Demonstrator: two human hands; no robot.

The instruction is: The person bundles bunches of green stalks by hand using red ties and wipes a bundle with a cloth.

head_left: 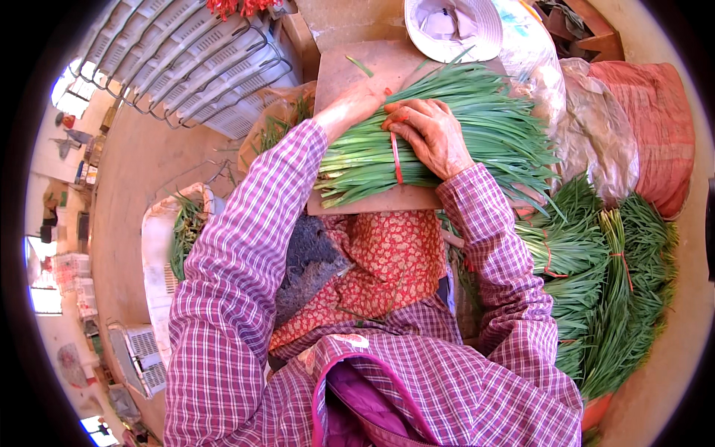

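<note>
A thick bundle of long green garlic chives [484, 119] lies across a brown board [346, 67] in front of me. A red band [396, 158] crosses it near the pale stem ends. My right hand [430, 136] rests on top, its bent fingers closed at the band. On the far side of the bundle is my left hand [357, 103], reaching in from the left. Its fingers are mostly hidden, so their grip cannot be made out.
Several tied bunches of chives [625, 298] are piled at my right, below a red woven sack [648, 134]. A sun hat [454, 28] lies beyond the board. Red bands [237, 6] hang by stacked grey crates [201, 63]. A white basket [158, 253] holds loose leaves.
</note>
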